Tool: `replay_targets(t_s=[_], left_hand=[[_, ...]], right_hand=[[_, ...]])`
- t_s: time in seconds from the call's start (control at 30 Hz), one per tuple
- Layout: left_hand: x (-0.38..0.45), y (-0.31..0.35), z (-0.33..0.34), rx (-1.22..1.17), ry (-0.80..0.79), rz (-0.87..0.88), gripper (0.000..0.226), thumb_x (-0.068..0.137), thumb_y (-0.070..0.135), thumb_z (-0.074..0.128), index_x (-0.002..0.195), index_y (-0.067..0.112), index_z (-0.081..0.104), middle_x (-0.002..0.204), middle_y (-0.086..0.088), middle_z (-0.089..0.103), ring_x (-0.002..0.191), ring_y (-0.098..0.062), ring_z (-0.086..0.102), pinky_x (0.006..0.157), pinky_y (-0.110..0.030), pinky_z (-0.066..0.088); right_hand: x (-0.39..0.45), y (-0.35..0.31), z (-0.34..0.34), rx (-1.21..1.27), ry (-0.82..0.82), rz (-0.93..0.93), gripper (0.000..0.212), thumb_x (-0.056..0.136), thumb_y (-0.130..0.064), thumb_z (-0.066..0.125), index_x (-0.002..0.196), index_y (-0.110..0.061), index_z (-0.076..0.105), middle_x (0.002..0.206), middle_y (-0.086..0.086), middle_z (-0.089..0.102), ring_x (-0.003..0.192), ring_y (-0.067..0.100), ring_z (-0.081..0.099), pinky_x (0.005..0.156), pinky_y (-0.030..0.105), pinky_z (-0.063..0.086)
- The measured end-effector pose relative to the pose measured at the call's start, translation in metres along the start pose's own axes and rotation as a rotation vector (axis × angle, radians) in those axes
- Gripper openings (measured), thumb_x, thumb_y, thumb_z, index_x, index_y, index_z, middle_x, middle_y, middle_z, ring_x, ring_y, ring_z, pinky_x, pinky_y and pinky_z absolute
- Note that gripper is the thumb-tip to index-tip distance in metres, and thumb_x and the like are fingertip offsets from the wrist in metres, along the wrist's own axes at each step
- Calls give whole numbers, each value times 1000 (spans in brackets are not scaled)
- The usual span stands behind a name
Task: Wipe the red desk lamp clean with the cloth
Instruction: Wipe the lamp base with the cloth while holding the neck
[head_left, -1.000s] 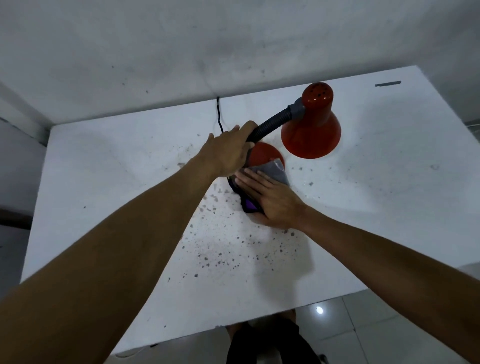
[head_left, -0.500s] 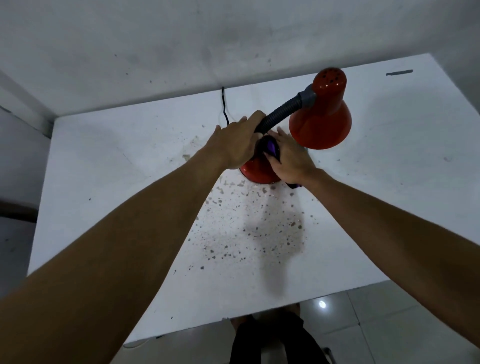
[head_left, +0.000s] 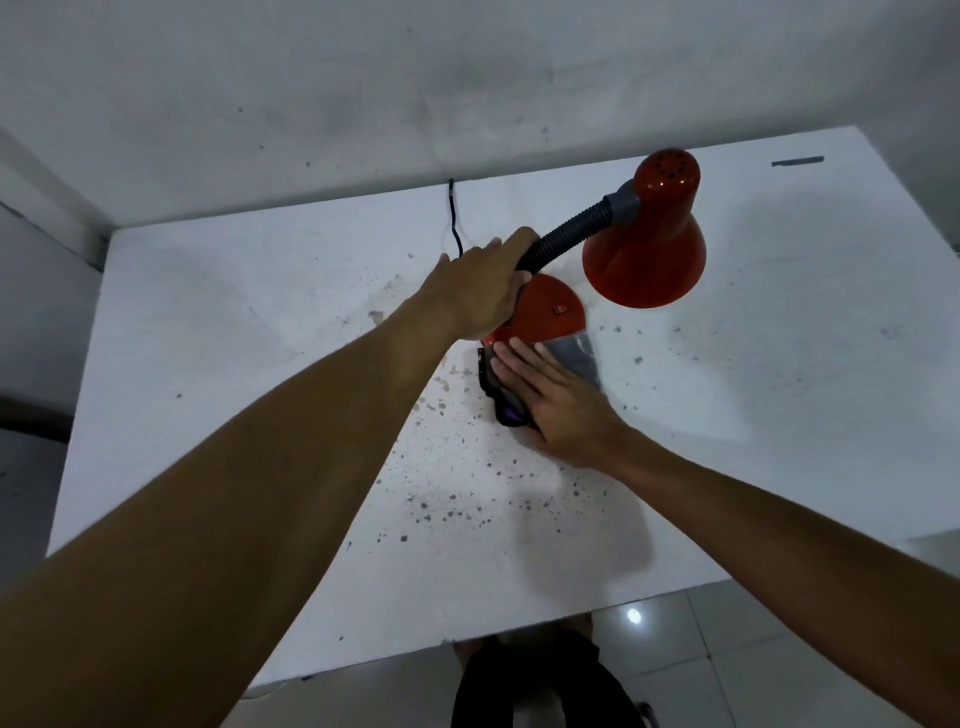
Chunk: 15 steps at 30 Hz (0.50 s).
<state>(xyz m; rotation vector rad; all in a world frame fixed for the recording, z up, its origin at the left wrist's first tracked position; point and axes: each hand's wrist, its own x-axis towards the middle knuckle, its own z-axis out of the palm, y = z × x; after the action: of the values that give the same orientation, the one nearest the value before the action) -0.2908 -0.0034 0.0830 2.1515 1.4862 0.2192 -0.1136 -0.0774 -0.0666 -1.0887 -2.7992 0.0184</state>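
The red desk lamp stands near the middle of the white table (head_left: 260, 322), its round red base (head_left: 545, 312) below a black flexible neck (head_left: 566, 241) and a red cone shade (head_left: 649, 244) that leans right. My left hand (head_left: 478, 291) is closed around the bottom of the neck. A grey, black and purple cloth (head_left: 574, 356) lies over the near edge of the base and onto the table. My right hand (head_left: 556, 400) lies flat on the cloth with fingers spread, pressing it down.
A black power cord (head_left: 454, 218) runs from the lamp to the wall behind. Dark specks and stains dot the tabletop in front of the lamp. A dark strip (head_left: 797, 162) lies at the far right corner. Tiled floor shows past the near table edge.
My right hand has drawn the cloth from up on the base by the neck down toward me, to the base's near edge and the table. My left hand keeps its hold on the neck.
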Motion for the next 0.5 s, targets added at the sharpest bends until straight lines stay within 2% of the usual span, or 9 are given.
replay_targets(t_s=[0.1,0.17,0.23,0.3,0.33,0.37,0.43,0.47,0.5], left_hand=[[1,1,-1,8,-7,-4,25,104,24,37,128,18,40,72,6,43,59,-9,41,85,-54,46],[0,3,-2,8,-12,-5,25,104,24,37,128,19,40,72,6,43,60,-9,41,85,-53,45],[-1,3,-2,12,-18,-6,26,104,24,37,129,19,39,72,6,43,60,-9,41,85,-51,45],[-2,4,-3,24,-26,-3,26,104,24,37,130,20,39,71,5,42,60,-10,41,83,-49,44],[-2,3,-4,28,-29,-2,26,105,24,37,130,20,39,71,5,43,60,-10,41,83,-48,44],[-2,3,-5,33,-32,-1,26,105,24,37,130,20,39,71,5,43,60,-10,42,83,-48,43],[-1,2,-6,41,-37,5,25,105,24,37,129,20,39,72,5,44,60,-10,42,84,-49,43],[0,2,-7,43,-41,7,25,105,25,37,129,20,39,72,4,45,61,-10,42,84,-49,44],[0,2,-8,44,-45,8,25,105,25,37,129,20,39,73,4,45,61,-10,43,84,-48,43]], right_hand=[[27,-9,-5,-108,-24,-28,67,98,-34,40,152,5,39,160,24,39,152,36,34,127,45,22],[48,-16,-11,-126,-31,6,63,94,-25,56,147,8,46,153,26,49,145,37,45,124,43,26],[68,-25,-23,-102,0,52,54,87,-14,68,135,8,57,138,25,62,132,37,58,117,40,39],[86,-33,-41,33,20,124,34,80,-4,75,111,4,68,109,21,72,103,36,71,93,40,57],[93,-36,-49,94,-7,167,22,81,-1,73,102,2,68,97,19,72,91,34,71,81,38,56],[97,-36,-49,118,-64,202,13,86,0,69,99,0,67,92,17,71,87,32,70,77,35,51],[97,-36,-47,146,-47,187,17,86,-4,71,102,0,68,96,17,71,91,32,70,82,35,53],[94,-32,-40,119,3,136,32,81,-8,78,110,2,68,105,18,72,100,33,70,93,35,55],[87,-26,-31,74,17,73,50,79,-14,82,123,3,65,122,20,69,116,34,67,107,35,48]])
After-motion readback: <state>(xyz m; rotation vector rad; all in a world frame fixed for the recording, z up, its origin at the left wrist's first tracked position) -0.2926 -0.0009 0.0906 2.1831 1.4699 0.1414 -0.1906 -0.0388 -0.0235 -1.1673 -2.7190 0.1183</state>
